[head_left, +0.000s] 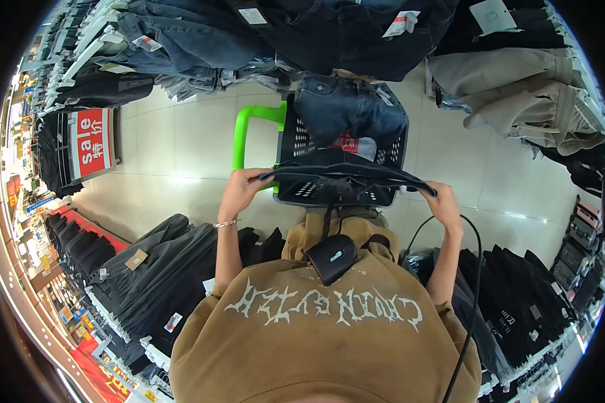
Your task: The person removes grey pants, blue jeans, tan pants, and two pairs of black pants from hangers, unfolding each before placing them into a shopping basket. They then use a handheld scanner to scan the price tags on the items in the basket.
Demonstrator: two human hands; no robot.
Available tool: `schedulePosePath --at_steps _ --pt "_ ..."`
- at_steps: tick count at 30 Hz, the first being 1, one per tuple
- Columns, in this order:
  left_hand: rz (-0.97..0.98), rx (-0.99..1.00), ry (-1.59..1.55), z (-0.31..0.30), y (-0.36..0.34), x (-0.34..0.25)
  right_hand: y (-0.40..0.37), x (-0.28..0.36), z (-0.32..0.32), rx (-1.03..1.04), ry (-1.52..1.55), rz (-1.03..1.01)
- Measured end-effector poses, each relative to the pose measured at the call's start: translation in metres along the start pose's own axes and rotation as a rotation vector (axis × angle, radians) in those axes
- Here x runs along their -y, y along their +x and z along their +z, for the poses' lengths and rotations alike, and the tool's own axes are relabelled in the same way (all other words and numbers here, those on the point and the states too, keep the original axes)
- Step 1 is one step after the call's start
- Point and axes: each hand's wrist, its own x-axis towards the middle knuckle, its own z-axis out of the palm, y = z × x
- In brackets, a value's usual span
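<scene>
Between two clothes racks, in an aisle with pale floor tiles: one dark garment [343, 161], held up above the near part of a black perforated basket [296, 199] with a bright green handle [240, 138]. Condition: drawn out sideways along its top edge, sagging slightly at the middle; its lower part foreshortened, cut not legible.

Progress, as judged: spreading of the edge, done, the cloth being nearly taut from end to end. Release, folding and setting down, none of them done. Share of the whole handling completed: cannot be told.

Left hand [245, 190]: closed in a pinch on the garment's left end, thumb along the edge, fingers bent beneath; bracelet [226, 223] at the wrist. Right hand [444, 205]: closed on the opposite end, fingers curled, exact finger placing partly hidden. Both forearms reach forward from the body, elbows bent, hands well apart and nearly level, the right slightly nearer the body.

Adjacent items: blue jeans [349, 111], just beyond the garment, over the basket's far part, whether inside it or above it not clear; red-and-white item [356, 144], partly covered; black pouch [333, 258], hanging at the chest.
</scene>
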Motion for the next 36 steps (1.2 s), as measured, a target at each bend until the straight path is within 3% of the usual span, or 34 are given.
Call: schedulePosePath --at_steps 1,4,8,10,13,15,23,25,29,31,33,34,36 --pt "-0.022 0.002 0.019 0.003 0.011 -0.006 0.007 -0.002 0.0 0.0 -0.042 0.102" --pt "0.064 -0.068 -0.026 0.014 0.058 0.007 0.034 -0.02 0.005 -0.137 0.001 0.077" --pt "0.09 -0.173 -0.292 0.027 0.132 -0.004 0.098 -0.059 0.004 -0.173 0.005 0.054" --pt "0.087 -0.188 -0.278 0.031 0.17 0.003 0.135 -0.064 0.009 -0.312 0.192 0.036" --pt "0.066 -0.253 -0.26 0.045 0.225 -0.002 0.196 -0.086 0.013 -0.362 0.17 0.085" --pt "0.025 -0.34 -0.262 0.055 0.257 -0.002 0.231 -0.095 0.014 -0.355 0.15 0.132" --pt "-0.083 -0.365 0.038 0.078 0.332 0.016 0.339 -0.13 0.039 -0.266 0.118 0.306" --pt "-0.112 -0.358 0.045 0.084 0.348 0.03 0.355 -0.134 0.05 -0.189 0.137 0.566" --pt "-0.064 -0.39 0.192 0.095 0.367 0.055 0.374 -0.156 0.074 -0.213 -0.071 0.536" --pt "-0.043 -0.439 0.307 0.099 0.359 0.055 0.372 -0.159 0.089 -0.359 -0.079 0.389" --pt "0.121 -0.619 0.328 0.108 0.344 0.039 0.367 -0.168 0.114 -0.436 -0.023 0.338" --pt "0.124 -0.619 0.33 0.114 0.337 0.037 0.36 -0.166 0.12 -0.522 0.025 0.284" --pt "0.386 -0.713 0.26 0.129 0.32 0.035 0.338 -0.154 0.132 -0.541 -0.114 0.203"
